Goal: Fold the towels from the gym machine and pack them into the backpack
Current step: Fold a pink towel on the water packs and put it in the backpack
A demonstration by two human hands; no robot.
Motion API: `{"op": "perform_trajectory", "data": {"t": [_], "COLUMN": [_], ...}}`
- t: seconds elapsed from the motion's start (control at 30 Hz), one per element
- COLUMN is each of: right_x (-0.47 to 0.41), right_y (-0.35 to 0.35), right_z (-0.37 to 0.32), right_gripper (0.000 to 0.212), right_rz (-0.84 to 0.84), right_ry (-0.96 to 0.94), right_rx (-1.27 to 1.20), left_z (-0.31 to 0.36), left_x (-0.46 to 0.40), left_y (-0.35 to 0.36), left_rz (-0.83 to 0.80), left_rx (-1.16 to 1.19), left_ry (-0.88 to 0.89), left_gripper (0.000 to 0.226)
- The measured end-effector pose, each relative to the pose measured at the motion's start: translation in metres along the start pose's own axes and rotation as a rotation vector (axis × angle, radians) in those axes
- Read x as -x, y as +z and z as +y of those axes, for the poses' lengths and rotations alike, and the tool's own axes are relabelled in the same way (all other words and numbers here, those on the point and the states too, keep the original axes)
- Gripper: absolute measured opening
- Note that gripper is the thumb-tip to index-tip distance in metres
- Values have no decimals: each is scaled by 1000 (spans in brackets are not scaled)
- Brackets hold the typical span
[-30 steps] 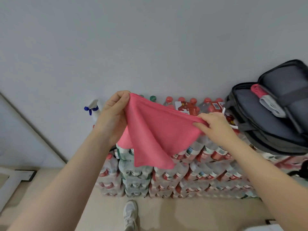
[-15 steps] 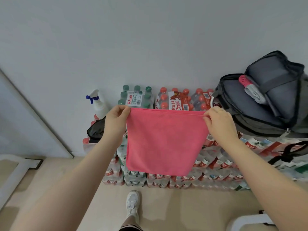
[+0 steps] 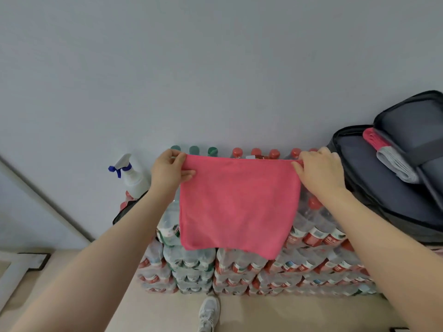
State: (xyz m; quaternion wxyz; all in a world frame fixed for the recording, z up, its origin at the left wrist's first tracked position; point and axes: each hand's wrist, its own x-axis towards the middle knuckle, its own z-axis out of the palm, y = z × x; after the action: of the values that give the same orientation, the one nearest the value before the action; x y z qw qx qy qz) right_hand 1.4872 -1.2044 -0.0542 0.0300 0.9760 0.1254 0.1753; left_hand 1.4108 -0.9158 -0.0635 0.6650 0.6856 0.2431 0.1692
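Note:
A pink towel [image 3: 238, 204] hangs flat in front of me, stretched between both hands. My left hand [image 3: 167, 173] pinches its upper left corner and my right hand [image 3: 320, 172] pinches its upper right corner. To the right, an open dark grey backpack [image 3: 374, 188] lies on the stacked bottle packs. Inside it rest a folded pink towel [image 3: 372, 140] and a folded grey towel [image 3: 395, 166], side by side.
Shrink-wrapped packs of water bottles [image 3: 239, 271] are stacked against the grey wall below the towel. A white spray bottle [image 3: 133, 174] with a blue trigger stands at their left end, above a dark bag [image 3: 127, 209]. My white shoe [image 3: 208, 312] is on the beige floor.
The towel went from a loose drape to a flat, taut sheet as my hands drew apart. The view then shifted, so the backpack sits farther right.

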Motion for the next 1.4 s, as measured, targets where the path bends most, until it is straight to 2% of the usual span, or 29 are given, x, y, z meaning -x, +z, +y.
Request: {"op": "perform_trajectory", "data": {"t": [0.23, 0.5, 0.6, 0.67, 0.73, 0.83, 0.9, 0.97, 1.03, 1.17, 1.27, 1.33, 1.4], "right_x": [-80, -126, -128, -122, -104, -62, -34, -14, -4, 18, 34, 46, 59], "right_y": [37, 82, 90, 88, 80, 70, 70, 73, 76, 75, 67, 59, 50], "right_z": [-17, -36, -41, -50, -65, -98, -115, -115, -98, -49, -30, -30, -33], "right_gripper": [24, 11, 10, 29, 37, 47, 53, 57, 60, 63, 61, 58, 46], "right_rz": [-216, -159, -129, -171, -185, -267, -388, -473, -520, -550, -565, -456, -214], "right_ry": [288, 398, 408, 369, 247, -61, -232, -257, -182, -47, 80, 147, 199], "right_rx": [-328, -590, -601, -553, -481, -407, -353, -303, -298, -222, -267, -390, -526], "left_z": [-10, -34, -37, -38, -38, -37, -49, -66, -76, -81, -80, -78, -78], "left_x": [-106, -165, -168, -157, -132, -85, -57, -43, -39, -35, -21, -6, 12], "left_y": [23, 35, 42, 45, 48, 59, 63, 57, 42, 14, 0, -6, -12], "left_rz": [-61, -20, 16, 23, -32, -278, -497, -561, -493, -339, -267, -181, -33], "left_rx": [-16, -139, -166, -373, -629, -805, -977, -1229, -1361, -1414, -1335, -1179, -1015], "left_ry": [-41, -104, -83, 15, 219, 547, 606, 532, 438, 326, 263, 268, 316], "left_gripper": [16, 17, 7, 28, 41, 46, 50, 57, 64, 81, 67, 56, 45]}}
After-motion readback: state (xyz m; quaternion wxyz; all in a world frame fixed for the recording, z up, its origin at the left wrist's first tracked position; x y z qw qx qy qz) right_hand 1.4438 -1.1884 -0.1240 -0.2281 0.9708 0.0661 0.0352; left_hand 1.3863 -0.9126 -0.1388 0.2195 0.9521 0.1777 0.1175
